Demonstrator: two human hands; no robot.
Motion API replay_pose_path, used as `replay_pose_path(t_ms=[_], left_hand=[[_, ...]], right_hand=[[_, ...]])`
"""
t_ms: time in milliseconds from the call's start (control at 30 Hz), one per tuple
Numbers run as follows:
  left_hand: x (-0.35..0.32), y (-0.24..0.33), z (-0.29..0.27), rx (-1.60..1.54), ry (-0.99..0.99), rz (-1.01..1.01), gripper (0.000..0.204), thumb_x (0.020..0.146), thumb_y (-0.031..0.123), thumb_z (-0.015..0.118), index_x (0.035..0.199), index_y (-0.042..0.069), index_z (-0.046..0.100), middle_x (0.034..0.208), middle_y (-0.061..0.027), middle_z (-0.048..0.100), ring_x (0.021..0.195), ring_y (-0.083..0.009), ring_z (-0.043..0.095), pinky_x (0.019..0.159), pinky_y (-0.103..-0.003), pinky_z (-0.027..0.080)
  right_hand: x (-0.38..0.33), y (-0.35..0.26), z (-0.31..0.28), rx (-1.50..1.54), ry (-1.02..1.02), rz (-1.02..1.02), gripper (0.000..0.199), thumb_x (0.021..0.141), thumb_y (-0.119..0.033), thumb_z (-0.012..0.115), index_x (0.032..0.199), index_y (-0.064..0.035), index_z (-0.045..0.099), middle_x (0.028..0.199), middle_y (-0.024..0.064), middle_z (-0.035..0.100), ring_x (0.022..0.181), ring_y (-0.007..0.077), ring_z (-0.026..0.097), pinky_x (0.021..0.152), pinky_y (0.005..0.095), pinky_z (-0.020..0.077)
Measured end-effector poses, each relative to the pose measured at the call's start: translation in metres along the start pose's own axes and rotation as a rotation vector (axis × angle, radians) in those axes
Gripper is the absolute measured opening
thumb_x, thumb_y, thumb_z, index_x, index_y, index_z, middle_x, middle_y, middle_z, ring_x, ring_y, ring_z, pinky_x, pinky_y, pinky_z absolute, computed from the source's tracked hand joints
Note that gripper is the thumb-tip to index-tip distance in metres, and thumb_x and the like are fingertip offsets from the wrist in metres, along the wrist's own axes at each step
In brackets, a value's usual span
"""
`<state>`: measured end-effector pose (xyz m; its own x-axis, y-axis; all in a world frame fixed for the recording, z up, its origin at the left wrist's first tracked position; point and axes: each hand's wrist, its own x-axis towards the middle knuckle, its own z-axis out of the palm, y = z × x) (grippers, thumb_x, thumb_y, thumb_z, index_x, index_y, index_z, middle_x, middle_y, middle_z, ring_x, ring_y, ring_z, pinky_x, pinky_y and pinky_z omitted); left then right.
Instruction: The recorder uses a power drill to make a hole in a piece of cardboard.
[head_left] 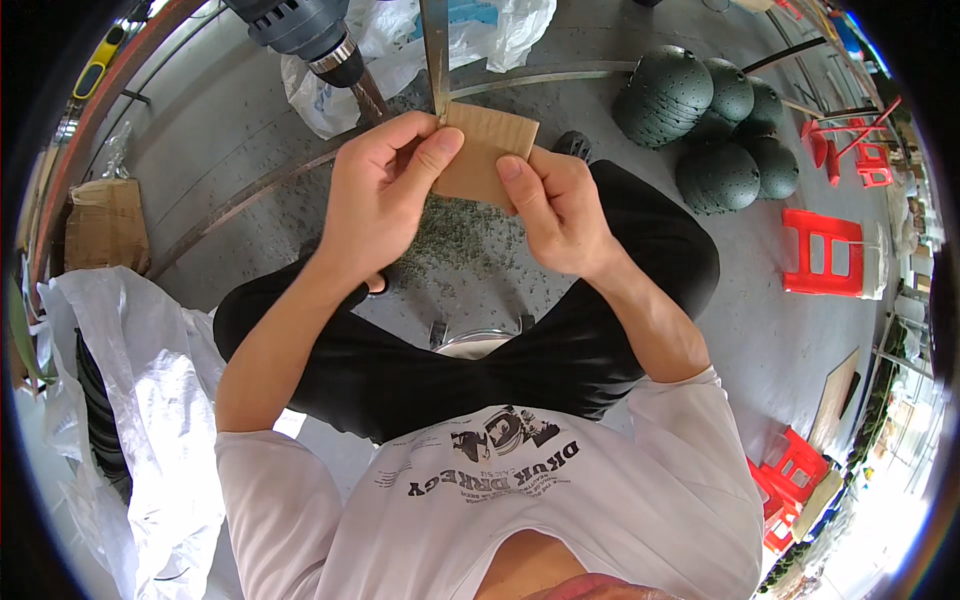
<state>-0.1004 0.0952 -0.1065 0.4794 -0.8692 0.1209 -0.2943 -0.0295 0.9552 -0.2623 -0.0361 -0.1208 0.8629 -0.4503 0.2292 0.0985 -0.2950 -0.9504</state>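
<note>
A small square of brown cardboard [482, 150] is held up in front of me between both hands. My left hand [392, 190] is closed, its thumb and fingers pinching the left edge. On the right side, my right hand [562, 212] grips the lower corner, thumb on top. The upper left corner of the cardboard meets the lower end of an upright metal bar [436, 50]; whether they are joined I cannot tell. Just beyond my left hand is a dark grey power drill [300, 30] with a thick bit [368, 96] pointing down toward the hand.
Stacks of dark green, hole-dotted domes [668, 95] stand at the far right, with red plastic stools [822, 252] beyond. Green shavings [455, 240] litter the floor between my legs. White plastic sheeting [165, 400] lies at left, near a cardboard box [105, 225]. A curved metal rail [240, 205] crosses ahead.
</note>
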Motion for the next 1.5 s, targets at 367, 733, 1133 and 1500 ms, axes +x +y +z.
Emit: replay_pose_path(t_ms=[367, 733, 1133, 1500], left_hand=[[-0.001, 0.011, -0.012, 0.151, -0.248, 0.122, 0.017, 0.092, 0.009, 0.071, 0.105, -0.002, 0.071, 0.085, -0.0046, 0.062, 0.077, -0.0107, 0.059, 0.067, -0.025, 0.046], [0.001, 0.005, -0.017, -0.123, -0.167, -0.051, 0.016, 0.098, 0.012, 0.065, 0.105, -0.001, 0.072, 0.084, 0.0016, 0.062, 0.072, -0.0042, 0.054, 0.062, -0.021, 0.043], [-0.007, 0.005, -0.016, -0.103, -0.227, 0.086, 0.018, 0.097, 0.007, 0.064, 0.112, 0.002, 0.073, 0.076, 0.0016, 0.065, 0.065, -0.0025, 0.051, 0.057, -0.021, 0.042], [-0.009, 0.0, -0.007, 0.201, -0.202, 0.41, 0.018, 0.088, 0.005, 0.067, 0.105, 0.005, 0.072, 0.081, -0.0106, 0.07, 0.066, -0.0236, 0.066, 0.059, -0.034, 0.05]], right_hand=[[0.01, 0.002, -0.031, -0.165, -0.525, 0.05, 0.031, 0.1, -0.018, 0.06, 0.078, 0.0032, 0.057, 0.06, 0.0127, 0.05, 0.053, 0.0201, 0.048, 0.052, 0.0369, 0.0372], [0.006, -0.003, -0.011, 0.112, -0.141, 0.145, 0.02, 0.1, -0.012, 0.061, 0.108, 0.0044, 0.067, 0.074, 0.0047, 0.061, 0.064, 0.0087, 0.054, 0.058, 0.0267, 0.0445], [0.004, -0.01, -0.017, -0.017, -0.243, 0.036, 0.018, 0.098, -0.007, 0.06, 0.107, 0.0056, 0.069, 0.076, 0.0055, 0.063, 0.065, 0.0084, 0.054, 0.058, 0.0269, 0.0449], [0.001, 0.019, -0.013, 0.32, -0.418, 0.439, 0.066, 0.11, -0.048, 0.026, 0.107, 0.0036, 0.066, 0.085, 0.0095, 0.07, 0.074, 0.0177, 0.067, 0.072, 0.0313, 0.0525]])
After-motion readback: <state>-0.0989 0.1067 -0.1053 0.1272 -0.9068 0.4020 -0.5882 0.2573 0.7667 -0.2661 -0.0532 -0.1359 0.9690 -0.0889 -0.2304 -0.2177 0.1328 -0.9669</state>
